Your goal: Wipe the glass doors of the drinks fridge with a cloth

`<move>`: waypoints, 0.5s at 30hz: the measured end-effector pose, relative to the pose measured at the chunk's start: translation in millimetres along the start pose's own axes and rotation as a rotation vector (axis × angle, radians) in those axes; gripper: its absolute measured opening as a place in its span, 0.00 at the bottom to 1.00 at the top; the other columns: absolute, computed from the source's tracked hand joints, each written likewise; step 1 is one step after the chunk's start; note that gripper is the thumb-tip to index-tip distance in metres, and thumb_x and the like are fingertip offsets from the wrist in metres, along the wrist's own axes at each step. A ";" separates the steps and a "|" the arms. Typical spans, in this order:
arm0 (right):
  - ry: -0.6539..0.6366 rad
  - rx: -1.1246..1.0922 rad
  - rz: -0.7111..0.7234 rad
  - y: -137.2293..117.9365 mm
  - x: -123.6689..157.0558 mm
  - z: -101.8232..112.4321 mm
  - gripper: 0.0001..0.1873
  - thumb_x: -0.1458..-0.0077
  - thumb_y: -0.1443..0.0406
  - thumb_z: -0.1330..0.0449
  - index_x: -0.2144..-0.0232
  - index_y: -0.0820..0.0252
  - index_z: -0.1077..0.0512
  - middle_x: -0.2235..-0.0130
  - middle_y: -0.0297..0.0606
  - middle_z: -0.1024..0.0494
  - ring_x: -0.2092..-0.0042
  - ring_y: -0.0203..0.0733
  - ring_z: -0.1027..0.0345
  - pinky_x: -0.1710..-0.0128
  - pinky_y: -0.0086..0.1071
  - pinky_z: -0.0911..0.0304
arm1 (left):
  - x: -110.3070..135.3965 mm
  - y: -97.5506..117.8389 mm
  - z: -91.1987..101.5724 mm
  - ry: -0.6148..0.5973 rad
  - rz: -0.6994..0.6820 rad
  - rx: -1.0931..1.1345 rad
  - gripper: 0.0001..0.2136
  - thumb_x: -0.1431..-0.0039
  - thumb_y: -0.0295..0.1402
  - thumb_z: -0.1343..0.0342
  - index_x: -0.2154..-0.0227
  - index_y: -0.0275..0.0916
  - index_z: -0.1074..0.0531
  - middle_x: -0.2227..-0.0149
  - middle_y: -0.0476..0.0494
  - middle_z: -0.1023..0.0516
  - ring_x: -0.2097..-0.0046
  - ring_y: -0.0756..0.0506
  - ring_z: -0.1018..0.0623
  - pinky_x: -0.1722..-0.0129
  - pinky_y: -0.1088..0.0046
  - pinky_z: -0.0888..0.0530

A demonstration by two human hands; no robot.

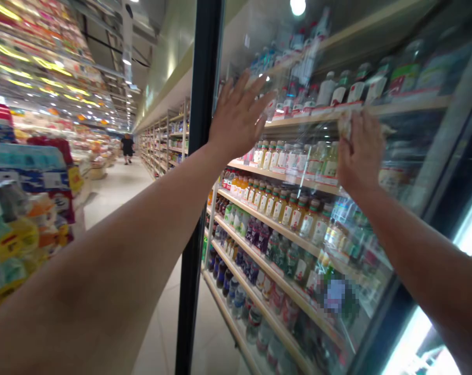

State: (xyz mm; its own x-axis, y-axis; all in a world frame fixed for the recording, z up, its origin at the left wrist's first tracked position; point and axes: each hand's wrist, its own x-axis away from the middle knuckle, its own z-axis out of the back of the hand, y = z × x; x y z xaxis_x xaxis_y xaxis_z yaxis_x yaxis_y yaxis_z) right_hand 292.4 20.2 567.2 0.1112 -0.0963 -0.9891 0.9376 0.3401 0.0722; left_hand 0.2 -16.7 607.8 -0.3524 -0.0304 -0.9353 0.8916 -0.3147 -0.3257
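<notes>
My left hand (238,117) lies flat against the glass door (282,62) of a drinks cooler, fingers spread, close to the door's black frame (202,104). My right hand (360,151) presses a pale crumpled cloth (345,124) against the same glass further right, fingers closed over it. Behind the glass stand rows of bottles (275,203) on sloping shelves.
A shop aisle (118,187) runs away on the left, with open shelving (161,146) along its right side. A person in dark clothes (127,147) walks far down it. Stacked bright packages (28,208) stand at my left. A second cooler door edge (454,219) is at right.
</notes>
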 end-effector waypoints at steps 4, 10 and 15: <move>-0.079 -0.039 0.364 7.7 19.0 -0.5 0.28 0.32 0.59 0.55 0.32 0.54 0.44 0.30 0.41 0.44 0.28 0.50 0.55 0.31 0.52 0.55 | 0.7 1.2 0.3 0.004 -0.022 -0.076 0.25 0.34 0.38 0.58 0.35 0.50 0.37 0.30 0.55 0.45 0.28 0.39 0.49 0.28 0.50 0.53; 0.142 -0.088 -0.004 45.3 12.8 -6.2 0.34 0.36 0.58 0.51 0.31 0.66 0.44 0.31 0.52 0.43 0.29 0.58 0.53 0.31 0.53 0.54 | 0.5 7.5 5.2 -0.067 0.007 -0.163 0.25 0.33 0.37 0.56 0.33 0.47 0.40 0.29 0.54 0.48 0.28 0.38 0.51 0.28 0.51 0.53; 0.057 -0.045 0.417 16.3 50.0 -13.6 0.33 0.36 0.59 0.47 0.31 0.52 0.45 0.32 0.44 0.40 0.29 0.54 0.50 0.33 0.54 0.50 | -1.3 7.8 4.8 -0.079 0.019 -0.160 0.25 0.31 0.36 0.58 0.32 0.49 0.44 0.28 0.57 0.50 0.27 0.40 0.53 0.27 0.52 0.57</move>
State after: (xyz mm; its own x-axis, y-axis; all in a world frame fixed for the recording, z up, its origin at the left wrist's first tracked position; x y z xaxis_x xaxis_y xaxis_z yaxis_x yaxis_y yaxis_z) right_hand 308.8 33.6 517.2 0.4585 0.1100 -0.8819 0.8004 0.3800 0.4636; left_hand 6.2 -23.7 607.1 -0.3503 -0.1111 -0.9300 0.9301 -0.1586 -0.3313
